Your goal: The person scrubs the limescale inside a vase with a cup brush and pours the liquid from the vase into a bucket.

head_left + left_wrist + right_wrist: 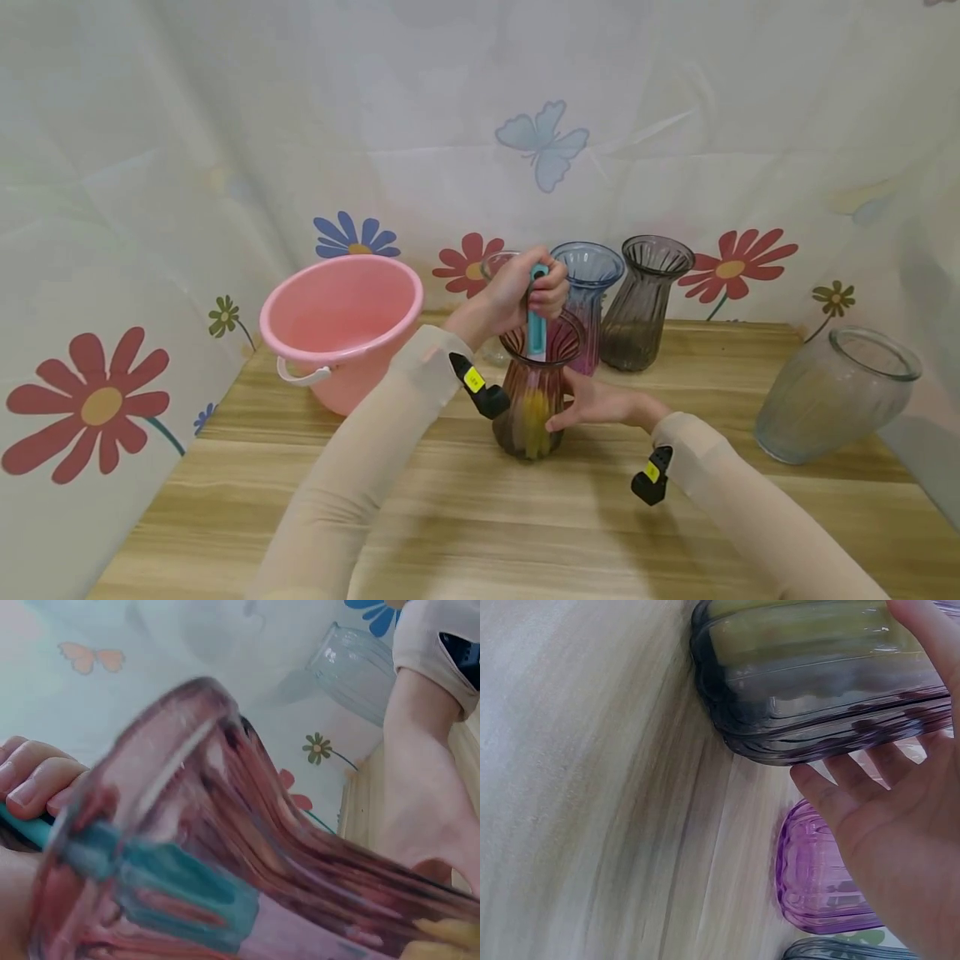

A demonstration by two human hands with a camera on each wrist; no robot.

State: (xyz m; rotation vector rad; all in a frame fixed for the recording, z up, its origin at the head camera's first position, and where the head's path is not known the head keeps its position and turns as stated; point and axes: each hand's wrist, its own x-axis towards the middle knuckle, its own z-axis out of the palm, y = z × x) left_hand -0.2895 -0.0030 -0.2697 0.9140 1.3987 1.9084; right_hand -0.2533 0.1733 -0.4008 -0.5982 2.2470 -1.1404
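On the bench (480,525): one pink bucket (352,379) at the back-left corner; five vases (637,321): one frosted vase (825,408) beside the right edge, three near the back edge, one brownish vase (507,417) mid-bench. Around the brownish vase, half-spread, holding: right grip (609,401). Inside it, clasped by the left grip (513,292): one teal-handled tool (536,329).

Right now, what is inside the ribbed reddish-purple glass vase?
Inside the vase are a tool's yellow head, its pale stem and part of its turquoise plastic handle. The head covers what lies behind it; the left hand hides part of the handle.
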